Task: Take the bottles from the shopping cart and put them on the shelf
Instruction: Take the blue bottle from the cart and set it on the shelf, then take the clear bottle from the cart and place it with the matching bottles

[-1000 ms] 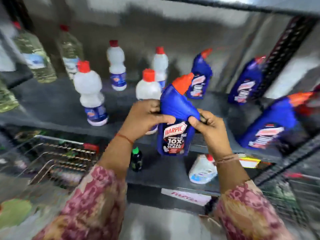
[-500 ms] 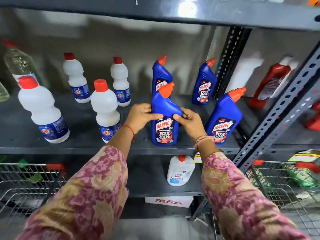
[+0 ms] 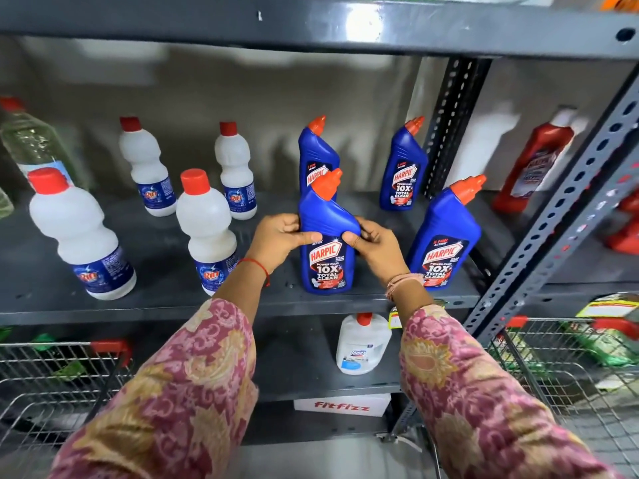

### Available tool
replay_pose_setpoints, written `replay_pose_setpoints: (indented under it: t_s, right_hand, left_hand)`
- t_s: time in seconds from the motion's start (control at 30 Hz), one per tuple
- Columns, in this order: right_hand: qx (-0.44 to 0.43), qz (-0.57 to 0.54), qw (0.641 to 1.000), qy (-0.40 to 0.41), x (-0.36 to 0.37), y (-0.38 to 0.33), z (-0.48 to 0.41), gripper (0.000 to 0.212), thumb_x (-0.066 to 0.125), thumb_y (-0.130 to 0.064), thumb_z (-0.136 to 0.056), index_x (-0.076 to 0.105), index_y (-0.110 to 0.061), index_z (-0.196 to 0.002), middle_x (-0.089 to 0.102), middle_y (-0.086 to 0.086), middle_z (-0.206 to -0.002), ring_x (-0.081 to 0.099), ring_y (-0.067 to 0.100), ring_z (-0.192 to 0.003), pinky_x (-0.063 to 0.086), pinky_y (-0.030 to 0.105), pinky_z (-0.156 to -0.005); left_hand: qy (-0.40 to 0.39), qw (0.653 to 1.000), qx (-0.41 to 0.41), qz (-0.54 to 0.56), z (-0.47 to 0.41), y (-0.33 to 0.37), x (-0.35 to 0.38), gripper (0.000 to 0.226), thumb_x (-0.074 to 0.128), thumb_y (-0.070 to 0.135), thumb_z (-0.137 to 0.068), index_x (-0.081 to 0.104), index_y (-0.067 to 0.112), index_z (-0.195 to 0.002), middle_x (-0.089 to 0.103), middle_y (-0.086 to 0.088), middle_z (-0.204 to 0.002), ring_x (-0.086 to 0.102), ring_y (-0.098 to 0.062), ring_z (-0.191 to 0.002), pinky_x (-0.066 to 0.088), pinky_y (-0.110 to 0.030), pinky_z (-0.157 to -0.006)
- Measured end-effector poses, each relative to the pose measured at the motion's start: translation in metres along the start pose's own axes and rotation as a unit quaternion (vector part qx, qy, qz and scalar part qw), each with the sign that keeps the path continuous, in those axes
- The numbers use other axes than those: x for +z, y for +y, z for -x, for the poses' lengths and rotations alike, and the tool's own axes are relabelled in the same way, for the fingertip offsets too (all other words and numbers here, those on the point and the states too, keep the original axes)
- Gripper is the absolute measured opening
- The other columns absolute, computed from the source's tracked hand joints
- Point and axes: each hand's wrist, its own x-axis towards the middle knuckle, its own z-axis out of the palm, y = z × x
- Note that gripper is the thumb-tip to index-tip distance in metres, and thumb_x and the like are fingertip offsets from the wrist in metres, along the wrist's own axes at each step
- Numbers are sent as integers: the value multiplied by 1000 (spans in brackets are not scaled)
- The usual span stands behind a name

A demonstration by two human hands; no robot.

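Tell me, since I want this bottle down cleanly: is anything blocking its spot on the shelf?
Nothing visible. The blue Harpic bottle, held by left hand and right hand, appears already standing on the shelf.

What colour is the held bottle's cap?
Orange-red cap on the blue bottle; head view.

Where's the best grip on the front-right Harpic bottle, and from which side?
Take the front-right Harpic bottle at the narrowed shoulder below its orange cap, coming from the open shelf front. It stands upright near the edge; the neck leans right, so wrap just under the bend. Both hands hold the middle Harpic bottle that way.
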Motion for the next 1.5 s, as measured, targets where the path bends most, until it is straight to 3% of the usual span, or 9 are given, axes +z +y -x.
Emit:
replay_pose_setpoints:
  t_s: [0.37, 0.67, 0.8, 0.9, 0.97, 1.03, 1.2, 1.37, 1.5]
  right_hand:
    - [5, 13, 1000, -8, 4, -2, -6, 38, 57, -2, -81, 51, 2, -119, 63, -4, -92, 67, -3, -69, 54, 13, -64]
    - [24, 14, 1000, -3, 4, -2, -4, 39, 58, -3, -82, 51, 1, -120, 61, 14, -108, 67, -1, -69, 55, 14, -65]
    - [32, 22, 999, 17, 10, -9, 11, 64, 64, -11, -79, 33, -5, -135, 45, 18, -137, 53, 13, -111, 46, 5, -78]
    - [-112, 186, 959, 182, 29, -1, 40, 81, 68, -44, -68, 33, -10, -134, 40, 16, -136, 33, 19, -126, 31, 20, -103]
    - [-210, 216, 932, 203, 55, 3, 59, 67, 64, -46, -70, 46, -6, -121, 47, 21, -119, 39, 19, -113, 29, 19, -101]
    - [-247, 207, 940, 113, 92, 5, 70, 54, 63, -44, -73, 50, -10, -112, 50, 20, -109, 47, 19, -100, 39, 20, -90]
    - [-231, 247, 924, -180, 212, 14, 76, 55, 56, -55, -72, 49, -16, -110, 53, 6, -113, 62, 28, -82, 45, 27, -64]
    - [-173, 296, 827, -446, 366, 45, 87, 63, 61, -51, -74, 45, -12, -120, 49, 12, -126, 58, 32, -102, 50, 44, -85]
    - [-139, 324, 766, -538, 457, 82, 101, 68, 67, -37, -76, 38, -7, -129, 39, 19, -139, 40, 32, -127, 35, 39, -102]
  left_hand:
    - [14, 1000, -2, 9, -1, -1, -3, 39, 70, 4, -69, 60, 3, -107, 64, -10, -103, 66, -1, -71, 55, -14, -67]
    - [9, 1000, 8, 7, 0, -1, -1, 38, 68, 4, -71, 59, 2, -108, 64, -18, -110, 66, 0, -71, 55, -15, -69]
    - [0, 1000, 11, -3, 13, 5, 3, 42, 67, 6, -73, 56, 1, -113, 62, -16, -117, 65, -8, -85, 55, -27, -84]
    - [147, 989, 29, -15, 36, -2, -1, 41, 68, 16, -74, 58, 5, -112, 63, -3, -104, 61, -14, -92, 51, -11, -77]
    - [259, 964, 50, -21, 55, -10, -16, 20, 68, 29, -74, 67, 16, -89, 69, 1, -79, 63, -15, -76, 53, -21, -73]
    - [333, 941, 54, -17, 77, -22, -42, 18, 63, 43, -70, 65, 26, -74, 65, 11, -60, 62, -12, -63, 51, -27, -69]
    - [491, 868, -3, -73, 146, -66, -126, 40, 56, 49, -73, 64, 11, -81, 57, 8, -59, 54, 3, -54, 45, -14, -64]
    - [574, 796, -179, -71, 252, -146, -230, 42, 65, 48, -67, 60, 15, -92, 62, -7, -76, 58, -9, -69, 49, -35, -75]
    - [611, 715, -339, -33, 325, -192, -273, 47, 73, 30, -70, 56, 3, -106, 64, -24, -98, 61, -32, -92, 47, -40, -84]
